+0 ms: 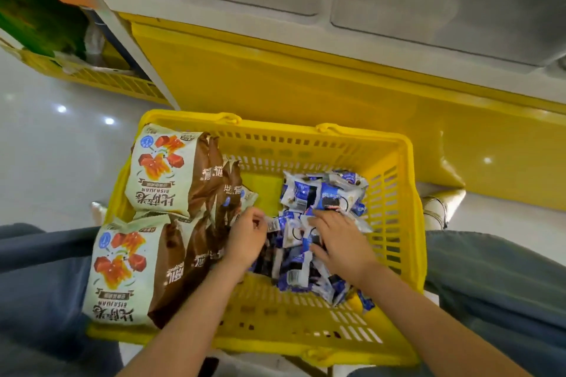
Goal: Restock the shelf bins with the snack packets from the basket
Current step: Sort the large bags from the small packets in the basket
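A small blue-and-white packet (273, 225) is pinched by the left hand (246, 237). The right hand (338, 242) is laid, fingers loosely spread, on the packet pile (324, 193) in the yellow basket (409, 162). Brown snack bags (171, 174) are stacked left of the left hand.

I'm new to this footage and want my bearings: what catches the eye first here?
The yellow basket fills the middle, between the person's knees. Big cream-and-brown bags stand along its left side; a heap of small blue packets lies on the right. Both hands are in that heap: the left hand pinches one packet, the right hand lies spread on top.
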`<state>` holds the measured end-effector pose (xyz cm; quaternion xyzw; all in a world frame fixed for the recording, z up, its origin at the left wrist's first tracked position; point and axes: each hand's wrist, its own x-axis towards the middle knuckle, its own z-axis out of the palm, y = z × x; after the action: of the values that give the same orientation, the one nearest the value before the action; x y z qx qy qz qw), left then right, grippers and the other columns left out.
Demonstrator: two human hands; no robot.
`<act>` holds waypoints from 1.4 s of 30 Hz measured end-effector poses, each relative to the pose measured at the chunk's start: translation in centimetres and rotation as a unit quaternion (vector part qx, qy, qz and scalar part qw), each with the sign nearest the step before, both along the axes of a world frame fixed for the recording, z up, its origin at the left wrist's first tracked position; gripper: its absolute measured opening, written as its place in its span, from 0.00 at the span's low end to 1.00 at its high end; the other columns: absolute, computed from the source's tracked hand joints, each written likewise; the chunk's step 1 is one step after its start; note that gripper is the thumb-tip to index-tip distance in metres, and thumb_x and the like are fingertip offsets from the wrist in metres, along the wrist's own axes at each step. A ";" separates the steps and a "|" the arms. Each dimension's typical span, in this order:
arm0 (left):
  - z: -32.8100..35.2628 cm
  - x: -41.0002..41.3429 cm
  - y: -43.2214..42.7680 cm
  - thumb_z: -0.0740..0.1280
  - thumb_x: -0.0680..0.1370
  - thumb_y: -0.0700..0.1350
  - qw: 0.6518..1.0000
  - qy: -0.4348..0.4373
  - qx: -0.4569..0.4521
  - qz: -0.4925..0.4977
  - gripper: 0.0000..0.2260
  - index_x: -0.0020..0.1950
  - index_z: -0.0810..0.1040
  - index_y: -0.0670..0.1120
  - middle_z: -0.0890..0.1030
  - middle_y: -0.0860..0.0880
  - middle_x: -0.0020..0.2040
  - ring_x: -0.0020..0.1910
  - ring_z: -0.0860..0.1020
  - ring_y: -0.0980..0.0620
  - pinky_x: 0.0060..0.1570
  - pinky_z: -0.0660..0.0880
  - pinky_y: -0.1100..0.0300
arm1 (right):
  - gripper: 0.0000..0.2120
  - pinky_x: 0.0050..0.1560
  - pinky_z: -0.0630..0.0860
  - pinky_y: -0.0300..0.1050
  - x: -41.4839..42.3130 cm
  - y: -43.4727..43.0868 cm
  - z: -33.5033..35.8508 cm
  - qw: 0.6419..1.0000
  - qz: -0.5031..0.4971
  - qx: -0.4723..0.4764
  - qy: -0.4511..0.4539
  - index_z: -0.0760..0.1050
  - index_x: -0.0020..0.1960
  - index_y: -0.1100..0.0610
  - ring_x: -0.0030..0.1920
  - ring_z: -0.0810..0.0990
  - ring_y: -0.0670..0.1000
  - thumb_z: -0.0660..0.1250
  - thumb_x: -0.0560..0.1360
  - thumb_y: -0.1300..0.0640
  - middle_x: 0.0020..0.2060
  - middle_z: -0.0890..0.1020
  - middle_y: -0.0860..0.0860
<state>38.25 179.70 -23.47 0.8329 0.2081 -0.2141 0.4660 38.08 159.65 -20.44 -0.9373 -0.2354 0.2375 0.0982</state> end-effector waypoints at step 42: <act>-4.2 0.9 -1.6 0.75 0.69 0.41 0.984 0.114 -0.059 0.121 0.23 0.55 0.65 0.44 0.74 0.46 0.53 0.52 0.74 0.47 0.48 0.70 0.58 | 0.19 0.62 0.68 0.56 3.3 -0.6 0.5 0.972 -0.191 -0.088 -0.102 0.75 0.60 0.58 0.61 0.74 0.59 0.72 0.72 0.53 0.59 0.78 0.56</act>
<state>39.13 178.11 -27.70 0.7425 0.3467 -0.2616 0.5099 41.42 159.07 -19.92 -0.9892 -0.0388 0.1374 0.0340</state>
